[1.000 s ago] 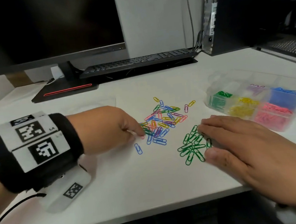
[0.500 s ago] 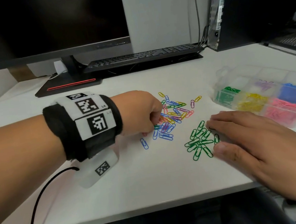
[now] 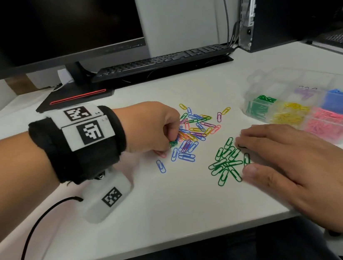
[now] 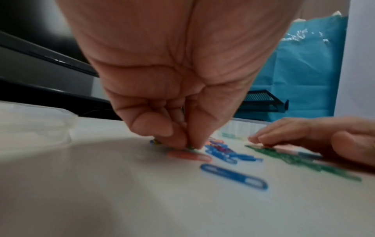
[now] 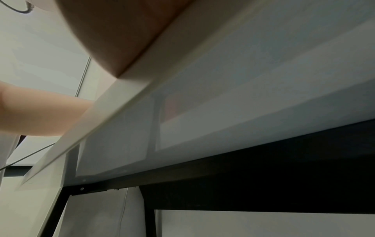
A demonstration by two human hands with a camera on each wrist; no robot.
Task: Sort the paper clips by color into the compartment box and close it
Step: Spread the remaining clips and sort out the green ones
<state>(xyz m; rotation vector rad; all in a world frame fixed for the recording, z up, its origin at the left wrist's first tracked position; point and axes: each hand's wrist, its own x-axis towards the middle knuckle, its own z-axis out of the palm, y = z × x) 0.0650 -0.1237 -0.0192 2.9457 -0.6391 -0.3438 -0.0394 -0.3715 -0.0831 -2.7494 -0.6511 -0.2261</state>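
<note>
White worktop (image 3: pixel 134 222), one item: mixed paper clips (image 3: pixel 196 126) in a loose heap at centre. My left hand (image 3: pixel 150 128) sits at the heap's near-left edge, fingers (image 4: pixel 160 128) curled together and pinching a green clip (image 3: pixel 173 143) right at the surface; the wrist view is too blurred to show whether it is lifted. A pink clip (image 4: pixel 189 156) lies touching below those fingertips, a lone blue clip (image 3: pixel 161 166) just nearer me.

Sorted green pile (image 3: pixel 227 161): right of the heap, apart from it. My right hand (image 3: pixel 297 161) lies flat beside it, fingers straight and relaxed, tips touching the pile's right edge, thumb near its front.

Open room: bare worktop toward the front edge, in front of both piles.

Compartment box (image 3: pixel 253 79): clear plastic, lid open, far right. Contents by cell: green, yellow, pink, blue, a few purple in one back cell.

Rear: monitor (image 3: pixel 48 28), keyboard (image 3: pixel 161 60), computer tower (image 3: pixel 280 2).
</note>
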